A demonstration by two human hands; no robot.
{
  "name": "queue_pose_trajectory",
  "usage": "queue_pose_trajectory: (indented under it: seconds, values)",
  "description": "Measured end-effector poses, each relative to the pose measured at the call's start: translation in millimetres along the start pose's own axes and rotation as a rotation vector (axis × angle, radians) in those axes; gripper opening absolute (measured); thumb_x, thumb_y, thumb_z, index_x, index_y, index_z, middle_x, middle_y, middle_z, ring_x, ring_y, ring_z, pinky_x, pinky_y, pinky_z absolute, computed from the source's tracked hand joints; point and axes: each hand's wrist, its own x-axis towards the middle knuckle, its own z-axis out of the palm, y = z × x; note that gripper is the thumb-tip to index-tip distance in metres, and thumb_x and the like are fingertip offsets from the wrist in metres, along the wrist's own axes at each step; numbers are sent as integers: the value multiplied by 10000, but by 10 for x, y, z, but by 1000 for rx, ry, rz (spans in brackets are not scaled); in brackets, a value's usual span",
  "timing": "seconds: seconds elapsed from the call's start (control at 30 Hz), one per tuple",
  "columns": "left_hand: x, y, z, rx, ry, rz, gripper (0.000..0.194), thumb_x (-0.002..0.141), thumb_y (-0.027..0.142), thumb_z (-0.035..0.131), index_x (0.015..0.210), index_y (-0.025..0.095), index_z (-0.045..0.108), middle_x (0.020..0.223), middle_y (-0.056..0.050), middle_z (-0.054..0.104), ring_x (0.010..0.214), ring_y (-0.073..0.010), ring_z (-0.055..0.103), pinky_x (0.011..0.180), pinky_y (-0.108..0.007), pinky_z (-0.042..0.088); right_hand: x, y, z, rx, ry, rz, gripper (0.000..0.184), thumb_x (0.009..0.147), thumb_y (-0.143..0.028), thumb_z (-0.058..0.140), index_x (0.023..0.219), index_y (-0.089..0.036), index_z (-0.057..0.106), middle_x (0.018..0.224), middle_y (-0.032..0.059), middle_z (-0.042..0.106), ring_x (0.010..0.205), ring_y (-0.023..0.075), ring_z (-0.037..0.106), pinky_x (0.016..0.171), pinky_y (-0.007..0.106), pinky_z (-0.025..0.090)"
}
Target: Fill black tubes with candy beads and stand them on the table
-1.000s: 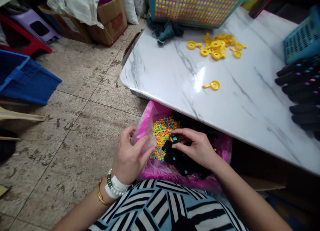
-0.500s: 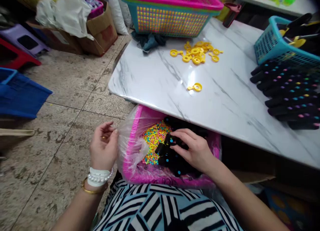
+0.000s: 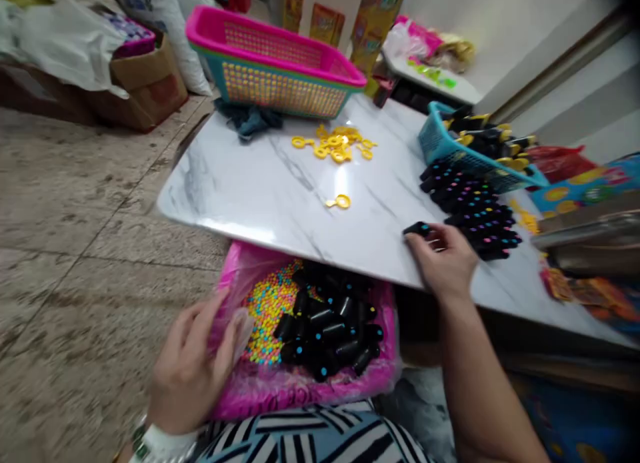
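Observation:
My right hand (image 3: 445,256) is over the front of the marble-patterned table, its thumb and fingers closed on a small black tube (image 3: 417,229) with a blue dot. Rows of similar black tubes (image 3: 475,209) with coloured dots lie just beyond it. My left hand (image 3: 193,359) is at the left side of a pink basket (image 3: 310,401), closed on its clear plastic liner (image 3: 243,329) at the rim. Inside the basket, small multicoloured beads (image 3: 270,309) fill the left part, and a heap of black tubes (image 3: 333,326) covers the right.
Yellow ring-shaped pieces (image 3: 340,143) lie in a pile on the table (image 3: 235,183), one yellow ring piece (image 3: 341,201) apart. Stacked pink and teal baskets (image 3: 280,83) stand behind beside a dark cloth (image 3: 250,119). A blue basket (image 3: 440,139) holds black and yellow items.
My right hand has left the pink basket and moved right and up to the table with a black tube. My left hand has come onto the basket's left rim. The view has shifted right.

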Motion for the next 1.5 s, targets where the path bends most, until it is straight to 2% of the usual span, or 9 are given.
queue_pose_trajectory:
  seconds: [0.2,0.3,0.47,0.6,0.73,0.87,1.03,1.2,1.5]
  values:
    - [-40,42,-40,-38,34,-249,77,916,252,612,948,185,596,783,-18,695,645,-151,665,615,-253,501,119,54,-7,-166,146,35,762,623,-357,880,1288,-94,615,640,-3,620,555,178,576,690,349,473]
    - [-65,-11,-8,-216,-5,-513,123,930,314,584,948,194,566,652,42,611,512,-117,584,504,-220,436,-383,-398,-49,-33,198,-201,530,803,-359,746,1285,-179,620,687,-3,612,524,158,547,580,303,477]
    - [-7,-16,-20,-391,12,-537,263,968,334,522,1179,179,538,984,-61,658,806,-161,648,707,-283,544,-1218,-1067,290,-69,-579,-792,319,919,-241,605,1234,-206,646,1161,129,694,864,228,692,665,299,558]
    - [50,117,-115,-224,-51,-190,666,865,406,687,1446,202,435,1383,-171,463,1241,-308,517,1020,-495,488,-1236,-1168,652,-213,-874,-742,401,889,-132,539,1276,-181,634,1339,211,579,904,290,698,627,357,582]
    - [-11,140,-60,-129,-253,-106,470,887,210,623,1353,179,568,1357,-180,448,1255,-339,497,1032,-541,482,-1027,-1176,813,219,-1090,-743,421,864,-125,572,1276,-177,639,1231,133,644,1043,231,678,902,352,585]
    - [-82,100,33,-226,-190,-137,417,880,18,464,1246,116,636,1171,-148,561,1072,-244,589,937,-428,539,-887,-1139,901,229,-1078,-827,465,858,-59,525,1283,-203,647,1297,83,640,1180,232,619,1071,392,493]
    - [25,96,-16,-337,-144,-237,472,907,99,505,1363,189,588,931,-53,564,838,-177,586,776,-335,544,-984,-1145,920,1,-1034,-945,398,919,-176,564,1310,-190,636,1241,119,669,1093,282,632,910,420,567]
    - [126,71,-39,-490,-169,-357,567,877,181,590,1432,212,478,1296,-104,643,1089,-223,641,990,-390,504,-1141,-1271,869,154,-1008,-1162,344,974,-205,517,1293,-205,645,1240,120,679,1048,275,610,890,438,562]
    - [41,-16,74,-631,-174,-526,579,827,227,651,1384,182,500,1221,-107,693,982,-213,692,912,-363,552,-1033,-904,1134,444,-1072,-860,385,936,-168,569,1316,-212,608,1248,105,674,1176,237,621,1016,444,528]
